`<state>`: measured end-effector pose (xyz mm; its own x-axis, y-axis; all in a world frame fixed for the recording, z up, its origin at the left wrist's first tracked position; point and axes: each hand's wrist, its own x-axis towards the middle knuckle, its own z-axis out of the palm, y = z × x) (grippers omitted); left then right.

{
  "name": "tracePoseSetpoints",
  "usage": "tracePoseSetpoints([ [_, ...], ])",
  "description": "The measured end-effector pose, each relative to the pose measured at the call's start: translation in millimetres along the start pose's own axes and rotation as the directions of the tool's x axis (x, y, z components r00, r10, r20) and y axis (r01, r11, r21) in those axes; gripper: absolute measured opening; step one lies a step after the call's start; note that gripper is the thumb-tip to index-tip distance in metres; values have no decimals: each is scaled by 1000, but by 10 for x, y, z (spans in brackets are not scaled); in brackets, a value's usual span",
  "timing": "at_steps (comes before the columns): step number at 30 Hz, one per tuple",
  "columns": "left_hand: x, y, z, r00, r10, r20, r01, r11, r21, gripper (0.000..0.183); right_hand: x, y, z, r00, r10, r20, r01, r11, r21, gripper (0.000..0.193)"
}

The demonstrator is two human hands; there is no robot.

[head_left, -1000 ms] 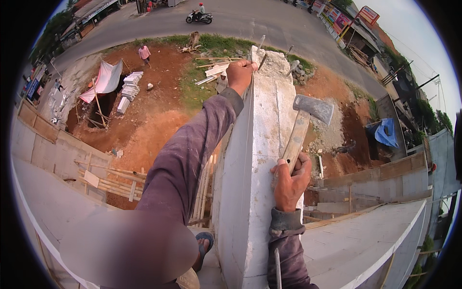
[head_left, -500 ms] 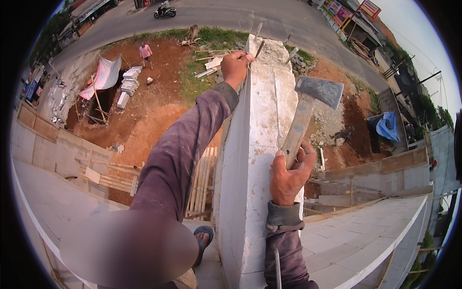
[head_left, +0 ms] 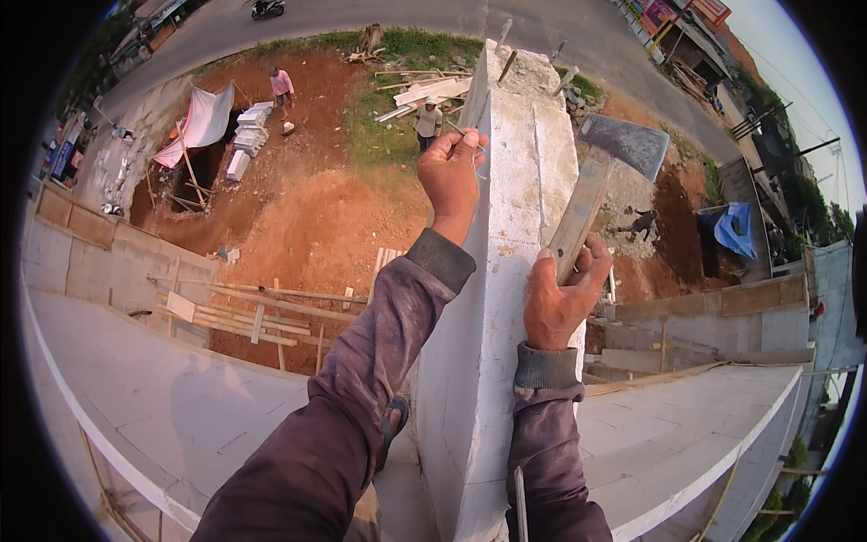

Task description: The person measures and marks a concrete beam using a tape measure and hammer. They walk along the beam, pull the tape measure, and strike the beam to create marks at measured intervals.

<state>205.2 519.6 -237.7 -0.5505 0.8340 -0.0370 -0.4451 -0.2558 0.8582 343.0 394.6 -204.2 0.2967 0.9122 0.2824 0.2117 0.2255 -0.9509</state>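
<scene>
My left hand is closed in a pinch beside the far left edge of a white block wall. A thin dark nail sticks out from its fingertips, and a pale string hangs close by them. My right hand grips the wooden handle of a hatchet low down, over the wall's top. The hatchet's broad grey metal head points up and away, past the wall's right edge. Bare steel rods rise from the rough far end of the wall.
Ground lies far below on both sides. A person in a hat stands below, left of the wall; another in pink is farther left. A pit under a pale sheet, bamboo poles, a blue tarp and a road show around.
My left hand has drawn back from the wall's far left corner, bringing the nail into view. The hatchet stays in my right hand. The view has shifted, and a person in a hat has appeared below.
</scene>
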Motion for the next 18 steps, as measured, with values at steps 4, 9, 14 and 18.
tracePoseSetpoints([
  [4, -250, -40, 94, 997, 9, -72, -13, 998, -62, 11, 10, 6, 14, 1000, 4, -15, -4, 1000, -12, 52],
  [9, -281, -161, 106, 989, 133, -64, -132, 991, 18, 11, 8, -15, 50, 998, -47, 29, 49, 996, -75, 48],
  [14, -245, -196, 97, 968, 222, -120, -201, 966, 164, 10, -19, -58, 112, 977, -193, 95, 209, 955, -212, 45],
  [18, -258, -194, 113, 972, 190, -137, -173, 977, 126, 10, -45, -50, 167, 964, -241, 113, 264, 923, -279, 47],
])
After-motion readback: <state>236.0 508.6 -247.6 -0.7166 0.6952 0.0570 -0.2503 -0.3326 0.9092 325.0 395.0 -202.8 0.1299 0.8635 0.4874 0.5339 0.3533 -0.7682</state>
